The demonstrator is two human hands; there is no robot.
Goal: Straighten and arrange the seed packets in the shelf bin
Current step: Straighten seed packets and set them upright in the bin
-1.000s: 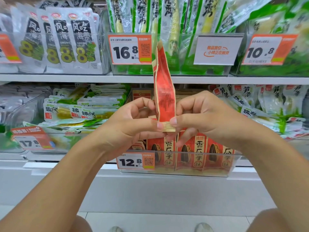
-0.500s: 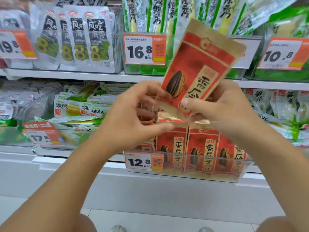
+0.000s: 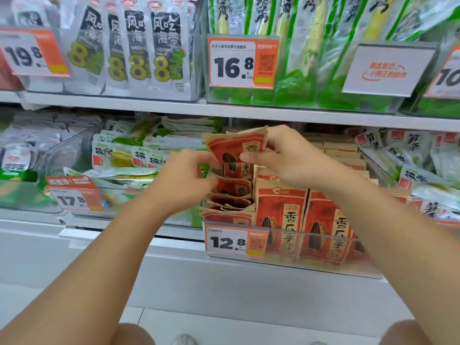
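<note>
While right hand (image 3: 286,158) pinches the seed packet (image 3: 234,148) over the bin's (image 3: 323,241) messy left column, left hand (image 3: 189,178), fingers curled, steadies packets below; slot it upright, face forward.

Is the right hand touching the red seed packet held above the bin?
Touching. The head view shows the right hand pinching the red seed packet, thumb across its front face, above the clear bin.

White store shelves (image 3: 149,105), pale tiled floor (image 3: 224,324)
</note>
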